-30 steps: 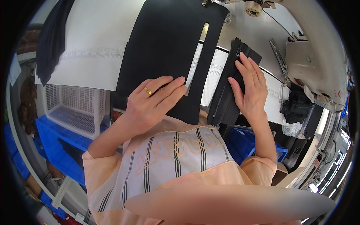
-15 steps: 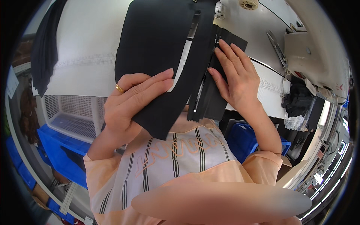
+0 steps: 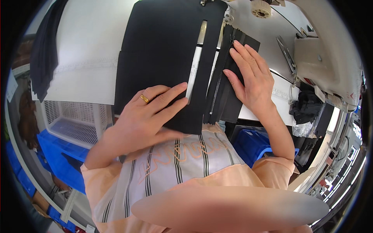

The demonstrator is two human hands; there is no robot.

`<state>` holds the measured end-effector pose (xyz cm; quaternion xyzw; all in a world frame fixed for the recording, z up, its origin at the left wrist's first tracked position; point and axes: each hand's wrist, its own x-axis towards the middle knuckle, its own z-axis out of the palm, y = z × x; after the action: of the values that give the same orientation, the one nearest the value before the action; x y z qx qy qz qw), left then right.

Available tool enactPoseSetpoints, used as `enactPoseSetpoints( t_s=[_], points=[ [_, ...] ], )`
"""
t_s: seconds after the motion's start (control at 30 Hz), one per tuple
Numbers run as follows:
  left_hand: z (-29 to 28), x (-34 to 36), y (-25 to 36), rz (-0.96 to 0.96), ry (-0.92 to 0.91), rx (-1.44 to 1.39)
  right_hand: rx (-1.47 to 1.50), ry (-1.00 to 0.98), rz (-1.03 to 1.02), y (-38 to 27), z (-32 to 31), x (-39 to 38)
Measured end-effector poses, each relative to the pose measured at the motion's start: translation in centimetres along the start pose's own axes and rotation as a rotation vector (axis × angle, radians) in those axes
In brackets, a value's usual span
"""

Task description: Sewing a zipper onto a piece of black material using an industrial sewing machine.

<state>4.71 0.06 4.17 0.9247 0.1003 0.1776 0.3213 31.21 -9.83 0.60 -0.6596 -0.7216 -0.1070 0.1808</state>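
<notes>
A black fabric panel (image 3: 155,54) with a long narrow slot lies across the white work table, its near edge hanging toward me. My left hand (image 3: 149,110), a gold ring on one finger, rests on its lower part with fingers stretched and spread. The thumb is at the panel's near edge; whether it goes under the cloth I cannot tell. To the right lies a black zipper (image 3: 220,77) with metal teeth, on top of several dark zipper tapes. My right hand (image 3: 252,77) is open and flat on the zipper's right side, fingertips near its far end.
A sewing machine (image 3: 326,58) stands at the right, with scissors (image 3: 286,50) beside it. Dark cloth strips (image 3: 46,58) hang over the table's left side. Below are a white basket (image 3: 74,120) and blue bins (image 3: 62,155). Black cloth (image 3: 307,106) lies at the right.
My left hand has loosened and spread its fingers, shifting slightly right and nearer. The panel's lower corner has straightened out to the right. Zipper and right hand moved slightly right.
</notes>
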Motion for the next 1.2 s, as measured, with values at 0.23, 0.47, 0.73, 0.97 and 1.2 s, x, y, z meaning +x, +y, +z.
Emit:
enactPoseSetpoints(
  t_s=[0.23, 0.47, 0.73, 0.97, 1.2],
  points=[
    [3.7, 7.5, -2.6, 0.192, 0.087, 0.324, 0.028, 0.028, -0.008, 0.1, 0.1, -0.3],
    [6.1, 8.0, -4.2, 0.192, 0.136, 0.507, 0.048, 0.027, 0.009, 0.3, 0.1, -0.2],
    [5.4, 8.7, -4.4, 0.143, 0.064, 0.513, 0.052, 0.014, 0.011, 0.3, 0.1, -0.2],
    [4.9, 9.3, -5.2, 0.143, 0.027, 0.464, 0.069, 0.004, 0.018, 0.2, 0.0, -0.1],
    [3.7, 10.1, -4.9, 0.111, -0.066, 0.469, 0.138, -0.047, -0.017, 1.3, -0.6, 0.9]
  ],
)
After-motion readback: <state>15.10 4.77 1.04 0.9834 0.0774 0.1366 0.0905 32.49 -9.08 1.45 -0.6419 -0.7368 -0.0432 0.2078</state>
